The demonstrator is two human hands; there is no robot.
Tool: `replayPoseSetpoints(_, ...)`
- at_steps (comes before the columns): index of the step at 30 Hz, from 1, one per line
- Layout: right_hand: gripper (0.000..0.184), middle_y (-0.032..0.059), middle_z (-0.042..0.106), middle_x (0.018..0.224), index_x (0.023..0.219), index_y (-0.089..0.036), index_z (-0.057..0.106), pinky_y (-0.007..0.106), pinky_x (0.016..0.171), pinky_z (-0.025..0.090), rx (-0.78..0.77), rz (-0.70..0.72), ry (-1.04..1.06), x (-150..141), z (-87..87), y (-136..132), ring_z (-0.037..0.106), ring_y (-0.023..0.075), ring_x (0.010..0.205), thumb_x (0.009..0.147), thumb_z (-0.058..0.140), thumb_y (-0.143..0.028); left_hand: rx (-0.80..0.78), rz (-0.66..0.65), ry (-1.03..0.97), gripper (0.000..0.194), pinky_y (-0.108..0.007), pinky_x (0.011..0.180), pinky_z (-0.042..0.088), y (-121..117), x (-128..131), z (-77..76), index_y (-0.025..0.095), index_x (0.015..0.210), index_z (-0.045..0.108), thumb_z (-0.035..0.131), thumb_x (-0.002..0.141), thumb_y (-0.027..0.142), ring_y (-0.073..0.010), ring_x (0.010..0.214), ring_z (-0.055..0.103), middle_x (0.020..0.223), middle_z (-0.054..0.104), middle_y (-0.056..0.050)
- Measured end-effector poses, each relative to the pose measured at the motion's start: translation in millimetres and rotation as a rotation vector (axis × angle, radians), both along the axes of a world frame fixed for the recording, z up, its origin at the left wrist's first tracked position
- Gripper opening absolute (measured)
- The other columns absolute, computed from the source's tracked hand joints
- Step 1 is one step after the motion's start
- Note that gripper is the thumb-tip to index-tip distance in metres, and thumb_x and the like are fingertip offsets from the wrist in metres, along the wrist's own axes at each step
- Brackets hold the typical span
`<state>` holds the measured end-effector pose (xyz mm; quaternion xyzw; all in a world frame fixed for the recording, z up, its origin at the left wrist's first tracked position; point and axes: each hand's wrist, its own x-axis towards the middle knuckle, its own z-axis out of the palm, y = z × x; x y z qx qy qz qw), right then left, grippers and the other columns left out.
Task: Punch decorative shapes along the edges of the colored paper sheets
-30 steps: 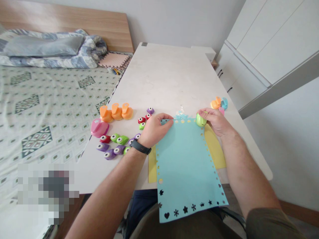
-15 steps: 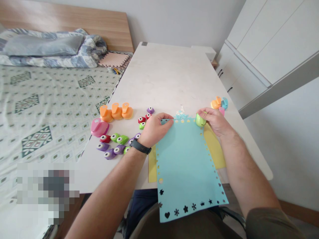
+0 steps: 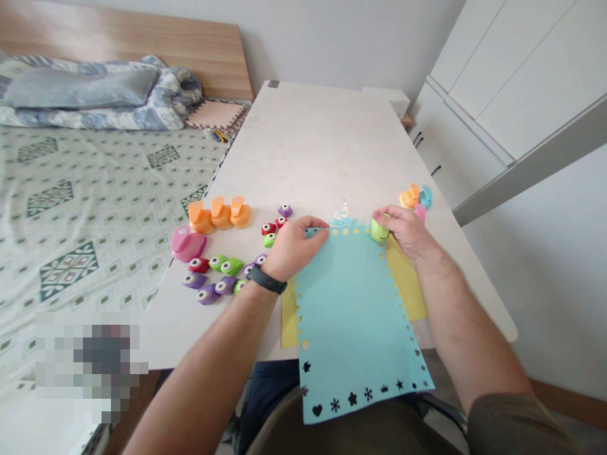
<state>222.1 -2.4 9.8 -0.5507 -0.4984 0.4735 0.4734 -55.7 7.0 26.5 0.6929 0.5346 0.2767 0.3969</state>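
A light blue sheet of paper (image 3: 351, 309) has shaped holes along its edges, with its near end hanging past the table edge. My left hand (image 3: 300, 248) pinches the sheet's far left corner between thumb and fingers. At the far right corner, my right hand (image 3: 403, 229) is closed around a green craft punch (image 3: 379, 229), which sits over the paper's edge. Part of that punch is covered by my fingers. Yellow paper (image 3: 408, 284) lies beneath the blue sheet. Small blue and white cut-outs (image 3: 345, 218) are heaped just beyond the far edge.
Left of the sheet stand orange punches (image 3: 220, 213), a pink punch (image 3: 188, 244) and several small purple, green and red punches (image 3: 227, 265). More punches (image 3: 416, 197) stand at the right on the white table (image 3: 327, 139). A bed (image 3: 95, 189) adjoins the left side.
The view has shifted very slightly. My right hand and the green punch have moved a little to the left along the paper's far edge; my left hand keeps its hold.
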Motion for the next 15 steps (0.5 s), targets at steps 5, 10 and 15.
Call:
replayPoseSetpoints(5, 0.038, -0.0007, 0.062, 0.063, 0.073, -0.022, 0.068, 0.029, 0.055, 0.040, -0.008, -0.067, 0.014, -0.4, -3.4, 2.4, 0.051, 0.0134, 0.056, 0.077, 0.085, -0.055, -0.002, -0.001, 0.002, 0.033, -0.024, 0.048, 0.034, 0.2, 0.3, -0.3, 0.022, 0.105, 0.078, 0.065, 0.086, 0.046, -0.0123, 0.051, 0.050, 0.064, 0.063, 0.001)
replayPoseSetpoints(10, 0.039, -0.0005, 0.064, 0.068, 0.081, -0.021, 0.071, 0.029, 0.057, 0.041, 0.016, -0.055, 0.008, -5.6, 1.9, 0.2, 0.053, 0.0129, 0.059, 0.076, 0.085, -0.057, 0.004, -0.008, 0.000, 0.035, -0.025, 0.048, 0.034, -0.1, 0.4, -0.6, 0.021, 0.105, 0.078, 0.064, 0.086, 0.046, -0.0121, 0.052, 0.049, 0.065, 0.064, 0.000)
replayPoseSetpoints(15, 0.041, 0.0010, 0.065, 0.070, 0.086, -0.020, 0.073, 0.029, 0.058, 0.043, -0.002, -0.054, 0.026, -6.3, 2.1, 0.3, 0.055, 0.0139, 0.062, 0.078, 0.083, -0.059, 0.004, -0.015, 0.018, 0.036, -0.025, 0.048, 0.034, -0.3, 0.5, 1.2, 0.020, 0.106, 0.079, 0.064, 0.085, 0.046, -0.0123, 0.052, 0.050, 0.068, 0.066, 0.000)
